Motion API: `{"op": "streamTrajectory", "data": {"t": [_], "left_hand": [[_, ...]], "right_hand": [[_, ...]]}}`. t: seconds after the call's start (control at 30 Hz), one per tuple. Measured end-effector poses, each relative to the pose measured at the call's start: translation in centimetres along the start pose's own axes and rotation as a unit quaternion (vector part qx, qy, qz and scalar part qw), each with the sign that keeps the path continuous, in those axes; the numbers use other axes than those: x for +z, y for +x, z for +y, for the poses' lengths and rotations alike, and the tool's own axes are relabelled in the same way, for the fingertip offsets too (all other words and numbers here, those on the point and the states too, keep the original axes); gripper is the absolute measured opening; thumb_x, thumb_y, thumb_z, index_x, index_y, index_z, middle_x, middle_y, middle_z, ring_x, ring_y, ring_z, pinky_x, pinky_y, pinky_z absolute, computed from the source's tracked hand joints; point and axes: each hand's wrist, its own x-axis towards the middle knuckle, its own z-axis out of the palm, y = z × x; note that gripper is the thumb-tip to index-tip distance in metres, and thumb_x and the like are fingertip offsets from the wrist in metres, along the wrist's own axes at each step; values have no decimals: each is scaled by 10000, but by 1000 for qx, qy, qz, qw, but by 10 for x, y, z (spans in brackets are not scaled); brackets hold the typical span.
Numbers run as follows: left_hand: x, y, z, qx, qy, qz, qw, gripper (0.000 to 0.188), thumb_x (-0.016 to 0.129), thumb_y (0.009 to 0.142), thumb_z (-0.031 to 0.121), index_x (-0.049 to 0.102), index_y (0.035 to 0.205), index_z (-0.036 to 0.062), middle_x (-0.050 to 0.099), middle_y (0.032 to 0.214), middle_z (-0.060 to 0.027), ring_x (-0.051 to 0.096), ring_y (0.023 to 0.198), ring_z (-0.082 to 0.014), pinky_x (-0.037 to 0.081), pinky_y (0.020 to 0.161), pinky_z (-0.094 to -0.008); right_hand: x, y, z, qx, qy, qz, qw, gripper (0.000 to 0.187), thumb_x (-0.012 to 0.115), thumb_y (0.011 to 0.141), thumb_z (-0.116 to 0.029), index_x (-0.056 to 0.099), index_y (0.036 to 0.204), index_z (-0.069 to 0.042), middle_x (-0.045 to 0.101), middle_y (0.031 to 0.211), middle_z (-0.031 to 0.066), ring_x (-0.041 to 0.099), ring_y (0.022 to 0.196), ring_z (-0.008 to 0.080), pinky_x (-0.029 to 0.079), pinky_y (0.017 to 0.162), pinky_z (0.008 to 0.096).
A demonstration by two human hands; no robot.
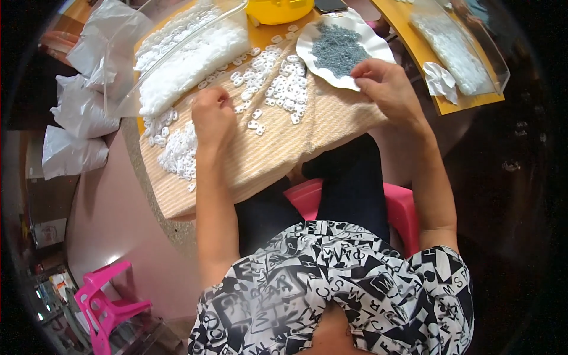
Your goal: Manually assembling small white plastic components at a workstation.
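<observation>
My left hand (214,115) is closed above the cloth-covered table, its fingers curled together; whatever they may hold is hidden. Small white plastic pieces with two holes (288,89) lie scattered to its right, and another pile of them (179,152) spreads beside my left wrist. At the near right rim of a white wavy-edged plate (307,52), my right hand (384,89) has thumb and fingers pinched together. Anything between those fingertips is too small to make out. On the plate is a heap of small, thin grey metal pieces (338,50).
A clear bin of white pieces (195,65) stands at the far left of the table, near a yellow bowl (278,10). White plastic bags (74,151) are further left. At the right, another clear bin (452,50) and crumpled paper (440,81) lie on a yellow surface.
</observation>
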Motion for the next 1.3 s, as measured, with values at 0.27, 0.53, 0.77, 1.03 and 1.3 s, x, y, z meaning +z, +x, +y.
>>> {"op": "streamTrajectory", "data": {"t": [0.27,0.53,0.77,1.03,1.3], "left_hand": [[-30,-56,70,-209,-539,-71,813,135,566,777,-12,585,909,-37,567,703,-60,507,620,-112,394,550,-217],[-37,-87,98,-290,-706,-136,632,304,581,750,-44,496,1042,-51,573,794,-83,554,667,-126,456,610,-214],[-32,-97,102,-302,-715,-145,613,180,586,748,-45,550,925,-48,598,785,-101,586,661,-135,487,608,-221],[-33,-98,108,-345,-705,-145,602,146,588,748,-45,566,892,-50,607,789,-106,610,672,-143,516,591,-216],[-35,-100,110,-331,-688,-139,631,133,579,753,-53,575,886,-58,605,798,-108,609,679,-143,523,608,-221]], "right_hand": [[36,-37,-5,128,439,-157,875,152,566,794,-36,575,938,15,563,756,55,528,656,105,433,591,203],[63,-66,-6,108,397,-164,896,135,558,786,-19,582,910,28,562,748,54,515,661,104,427,606,211],[69,-74,-17,73,362,-171,913,125,493,786,29,580,875,34,575,724,35,525,629,72,428,548,195],[64,-77,-26,103,368,-172,908,162,568,774,-9,528,927,22,550,776,30,502,678,71,416,598,189],[62,-77,-31,84,325,-181,925,142,569,769,-2,502,893,17,527,778,17,511,709,60,428,623,187]]}}
